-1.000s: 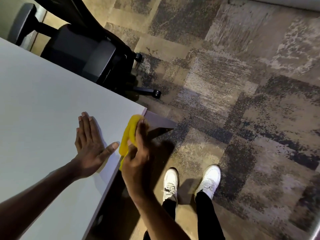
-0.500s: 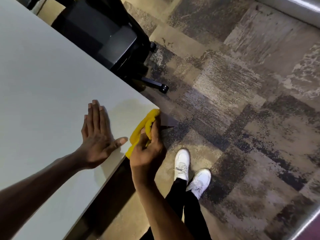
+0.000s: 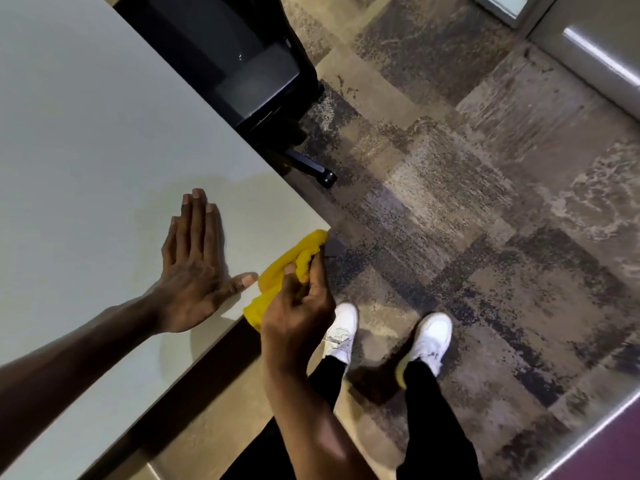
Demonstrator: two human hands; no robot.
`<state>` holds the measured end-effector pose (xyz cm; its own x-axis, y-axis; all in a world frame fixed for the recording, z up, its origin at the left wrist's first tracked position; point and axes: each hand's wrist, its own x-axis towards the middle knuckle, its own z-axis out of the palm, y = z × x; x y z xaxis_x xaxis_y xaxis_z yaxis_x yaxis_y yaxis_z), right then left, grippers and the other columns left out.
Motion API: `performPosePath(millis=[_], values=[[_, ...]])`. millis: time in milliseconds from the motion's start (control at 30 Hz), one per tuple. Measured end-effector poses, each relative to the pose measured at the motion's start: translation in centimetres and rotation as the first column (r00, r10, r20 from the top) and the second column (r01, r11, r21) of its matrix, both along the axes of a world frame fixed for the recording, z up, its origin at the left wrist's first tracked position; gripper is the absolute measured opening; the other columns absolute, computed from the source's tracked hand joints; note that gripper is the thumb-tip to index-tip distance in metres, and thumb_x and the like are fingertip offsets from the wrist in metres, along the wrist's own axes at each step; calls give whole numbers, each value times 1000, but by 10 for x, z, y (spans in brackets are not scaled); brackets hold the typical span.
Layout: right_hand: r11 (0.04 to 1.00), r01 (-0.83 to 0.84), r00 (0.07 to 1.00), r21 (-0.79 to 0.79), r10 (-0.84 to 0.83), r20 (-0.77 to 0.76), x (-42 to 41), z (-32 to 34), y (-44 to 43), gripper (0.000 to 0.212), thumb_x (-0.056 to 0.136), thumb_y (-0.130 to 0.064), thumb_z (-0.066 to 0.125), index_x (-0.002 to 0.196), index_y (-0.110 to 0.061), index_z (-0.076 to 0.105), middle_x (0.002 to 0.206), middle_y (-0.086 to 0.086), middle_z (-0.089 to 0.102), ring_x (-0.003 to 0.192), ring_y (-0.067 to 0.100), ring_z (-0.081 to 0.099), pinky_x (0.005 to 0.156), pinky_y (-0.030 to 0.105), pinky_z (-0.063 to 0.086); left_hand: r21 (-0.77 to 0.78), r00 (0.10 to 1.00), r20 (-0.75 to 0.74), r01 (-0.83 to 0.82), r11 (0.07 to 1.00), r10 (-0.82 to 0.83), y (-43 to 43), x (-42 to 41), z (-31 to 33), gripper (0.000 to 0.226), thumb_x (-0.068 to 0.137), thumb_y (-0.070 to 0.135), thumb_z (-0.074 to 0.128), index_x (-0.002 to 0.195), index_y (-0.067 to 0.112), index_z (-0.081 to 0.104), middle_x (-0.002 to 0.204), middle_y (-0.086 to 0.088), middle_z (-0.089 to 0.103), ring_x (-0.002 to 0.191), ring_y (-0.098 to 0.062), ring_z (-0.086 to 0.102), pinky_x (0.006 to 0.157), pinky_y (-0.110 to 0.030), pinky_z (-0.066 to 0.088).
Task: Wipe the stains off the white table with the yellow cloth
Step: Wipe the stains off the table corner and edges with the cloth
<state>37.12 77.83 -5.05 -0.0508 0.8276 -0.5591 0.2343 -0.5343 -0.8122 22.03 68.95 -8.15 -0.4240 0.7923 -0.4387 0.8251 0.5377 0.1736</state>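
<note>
Now, head view: yellow cloth [image 3: 294, 258] was found bunched over the near edge of white surface [image 3: 104, 133], tip brought up to corner since a second ago. Right grip [image 3: 298, 306] was curled round cloth. Left grip [image 3: 188, 271] was kept flat on surface beside it, fingers straight, nothing held. Edge pass was judged nearly finished.

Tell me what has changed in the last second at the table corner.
The right hand has slid the yellow cloth a little along the table edge, up to the corner, and its fingers now curl tighter round it. The white shoes have shifted on the carpet. The left hand stays flat on the table; the cloth was gripped throughout.
</note>
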Motion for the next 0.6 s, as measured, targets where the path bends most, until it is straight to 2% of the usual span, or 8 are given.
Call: performPosePath(millis=[67,167,233,267,333,367,500,600], values=[[998,-57,998,-18,57,-10,9,0,-8,46,100,-1,65,144,-14,64,122,2,78,94,-3,72,90,18,59,14,1000,7,-16,1000,16,0,2,1,108,101,81,21,164,12,-33,172,-9,-42,162,-29,-35,134,-55,-14],[967,-126,992,-223,117,-52,19,-12,14,38,98,-6,70,135,-14,72,123,9,77,108,22,75,102,43,59,40,999,-25,-34,999,35,1,6,2,99,105,74,18,166,11,-29,174,-9,-39,164,-29,-32,131,-40,-20],[931,-112,994,-347,103,-44,18,-20,35,32,97,-11,71,128,-14,76,122,10,76,112,30,73,105,48,57,40,997,-44,-64,997,65,2,10,3,97,106,71,18,167,11,-26,175,-9,-37,164,-27,-30,132,-36,-21],[920,-121,993,-372,109,-53,18,-20,42,29,97,-12,70,125,-14,76,115,0,78,107,26,74,104,46,58,42,994,-45,-99,994,101,5,15,4,96,105,70,19,167,10,-24,175,-8,-36,164,-25,-30,132,-38,-20],[918,-189,982,-350,184,-47,21,-14,44,27,97,-16,72,122,-19,78,93,-30,74,89,1,72,95,27,60,57,975,-21,-220,974,221,17,27,6,98,103,70,20,169,9,-19,177,-7,-32,165,-22,-29,134,-45,-16],[910,-236,971,-340,229,-63,28,-9,44,28,96,-18,74,123,-23,78,89,-33,72,87,-4,70,90,20,59,69,954,-6,-300,951,301,26,35,8,99,102,71,21,170,9,-16,178,-6,-29,165,-20,-27,135,-47,-14],[866,-417,909,-278,386,-159,68,-11,73,34,95,-23,76,128,-28,75,113,0,80,104,19,75,97,41,62,163,767,55,-639,752,639,69,59,10,98,101,70,32,173,11,4,183,-1,-11,169,-19,-13,136,-47,-6],[833,-505,863,-225,493,-111,85,-31,124,36,95,-22,74,131,-26,75,118,3,79,110,25,74,99,46,60,182,617,55,-779,599,785,102,76,7,102,99,73,37,172,8,8,183,-8,-5,169,-26,-7,136,-55,-3]])
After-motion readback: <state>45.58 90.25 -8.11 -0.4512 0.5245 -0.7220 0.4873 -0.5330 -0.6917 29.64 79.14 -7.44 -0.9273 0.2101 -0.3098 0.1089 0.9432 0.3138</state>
